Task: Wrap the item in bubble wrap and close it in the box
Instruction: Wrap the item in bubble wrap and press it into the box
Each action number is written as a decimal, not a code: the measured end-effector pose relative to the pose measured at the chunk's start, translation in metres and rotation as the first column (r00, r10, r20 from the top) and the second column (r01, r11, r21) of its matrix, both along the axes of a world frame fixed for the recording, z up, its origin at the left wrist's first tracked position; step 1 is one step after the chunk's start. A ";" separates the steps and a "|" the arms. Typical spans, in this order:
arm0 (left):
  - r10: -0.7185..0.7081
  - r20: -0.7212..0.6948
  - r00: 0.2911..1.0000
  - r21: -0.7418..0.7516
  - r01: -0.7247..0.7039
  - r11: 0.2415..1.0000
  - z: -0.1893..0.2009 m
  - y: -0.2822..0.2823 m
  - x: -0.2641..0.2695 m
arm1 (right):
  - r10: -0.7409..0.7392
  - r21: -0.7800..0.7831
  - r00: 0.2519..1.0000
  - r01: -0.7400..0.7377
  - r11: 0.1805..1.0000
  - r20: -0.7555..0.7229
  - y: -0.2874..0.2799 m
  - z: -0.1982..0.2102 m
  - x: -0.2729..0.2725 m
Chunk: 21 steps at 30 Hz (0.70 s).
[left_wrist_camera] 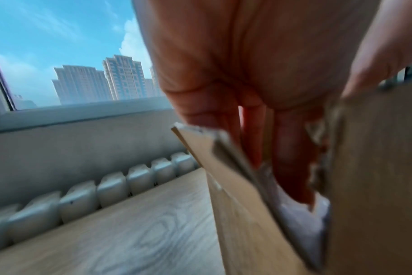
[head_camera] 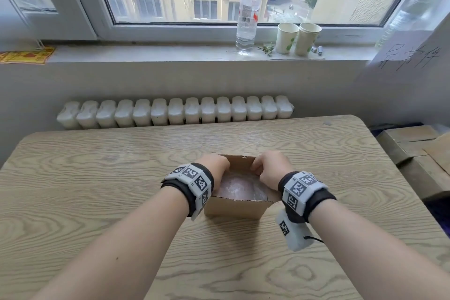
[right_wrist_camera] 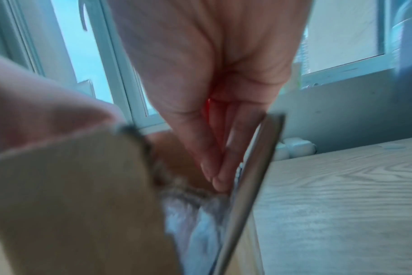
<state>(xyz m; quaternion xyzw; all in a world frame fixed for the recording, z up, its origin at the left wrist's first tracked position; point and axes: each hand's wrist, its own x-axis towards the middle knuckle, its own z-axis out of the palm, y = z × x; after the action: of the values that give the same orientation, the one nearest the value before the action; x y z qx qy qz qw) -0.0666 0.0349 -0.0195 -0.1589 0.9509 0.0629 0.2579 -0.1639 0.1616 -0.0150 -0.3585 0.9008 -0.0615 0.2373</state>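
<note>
Sitting in the box (head_camera: 233, 209), the wrapped item (head_camera: 239, 189) is done; both hands' fingers (left_wrist_camera: 287, 167) pinch the far flap (head_camera: 241, 162), still unshut

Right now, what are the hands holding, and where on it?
Both hold the cardboard box. The left hand has its fingers inside the left wall; the right hand has fingers inside the right wall, over the bubble-wrapped item.

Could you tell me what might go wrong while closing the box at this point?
1. The bubble-wrapped item sits high in the cardboard box, so the lid may not shut flat.
2. Fingers of the left hand and right hand reach inside beside the flaps and could get pinched, or snag wrap.
</note>
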 end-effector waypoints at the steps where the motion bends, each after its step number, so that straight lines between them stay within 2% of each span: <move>1: 0.015 -0.027 1.000 -0.029 -0.016 0.999 0.004 -0.002 -0.001 | -0.037 -0.016 0.999 0.036 0.999 -0.013 0.002 0.006 -0.003; 4: 0.066 -0.052 0.996 -0.094 -0.071 0.993 0.013 -0.003 -0.003 | -0.087 0.024 0.995 0.086 0.996 0.049 0.003 0.016 0.001; 7: 0.073 0.013 0.997 -0.075 -0.072 0.995 0.006 0.004 -0.003 | -0.133 0.103 0.977 0.117 0.988 0.168 -0.001 0.011 0.011; 12: 0.124 0.065 0.990 0.004 -0.124 0.992 -0.006 0.008 -0.003 | -0.130 0.245 0.983 0.096 0.965 0.126 -0.010 -0.006 0.013; 17: 0.179 0.132 0.975 0.066 -0.189 0.980 -0.006 0.002 -0.002 | -0.167 0.348 0.966 0.090 0.933 0.196 -0.024 -0.012 0.014; 21: 0.191 0.142 0.971 0.057 -0.200 0.978 -0.011 0.005 -0.002 | -0.228 0.372 0.930 0.111 0.922 0.287 -0.023 -0.017 0.004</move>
<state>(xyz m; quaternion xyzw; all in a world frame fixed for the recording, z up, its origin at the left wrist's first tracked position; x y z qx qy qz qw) -0.0684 0.0402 -0.0305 -0.2466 0.9080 0.1106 0.3202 -0.1594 0.1389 -0.0318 -0.2153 0.8736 0.0206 0.4360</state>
